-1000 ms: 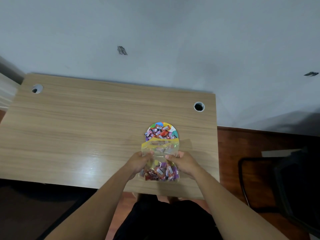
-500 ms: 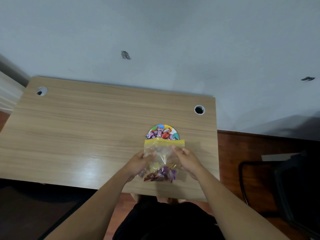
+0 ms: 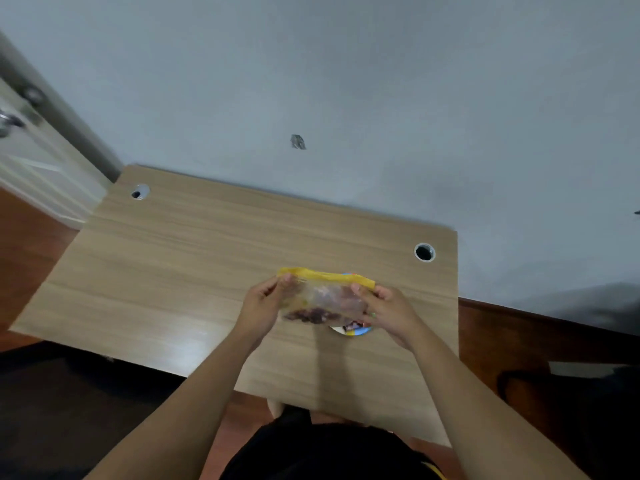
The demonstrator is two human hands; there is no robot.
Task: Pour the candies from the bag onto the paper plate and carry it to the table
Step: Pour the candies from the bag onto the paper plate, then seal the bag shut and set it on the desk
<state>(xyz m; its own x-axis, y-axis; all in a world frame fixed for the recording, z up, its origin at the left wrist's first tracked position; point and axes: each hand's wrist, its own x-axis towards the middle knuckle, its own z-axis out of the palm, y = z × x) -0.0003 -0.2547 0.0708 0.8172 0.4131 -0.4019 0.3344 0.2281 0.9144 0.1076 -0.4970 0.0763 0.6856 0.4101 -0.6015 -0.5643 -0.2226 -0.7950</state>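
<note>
A clear plastic bag (image 3: 323,299) with a yellow zip strip along its far edge is held flat above a wooden table (image 3: 194,271), a dark clump of wrapped candies (image 3: 311,315) gathered along its near side and blurred beyond telling one from another. The person's left hand (image 3: 263,306) grips the bag's left end, fingers curled over the top near the yellow strip and thumb below; the right hand (image 3: 388,311) closes on the right end in the same way, fingers wrapped around the plastic. Directly beneath the bag, a paper plate (image 3: 353,330) sits on the table, almost wholly covered, with only a sliver of its blue and white rim and a few candy wrappers showing at the near right edge, just left of the right wrist. Both bare forearms reach in from the bottom of the frame, above a dark garment. The table stands against a pale grey wall (image 3: 346,81), with a round cable hole (image 3: 424,252) at its far right corner and another (image 3: 140,192) at its far left. A small dark mark (image 3: 298,142) shows on the wall above the table. A white door (image 3: 31,161) with a metal handle stands at the far left, and reddish wood floor (image 3: 519,330) runs to the right of the table.
</note>
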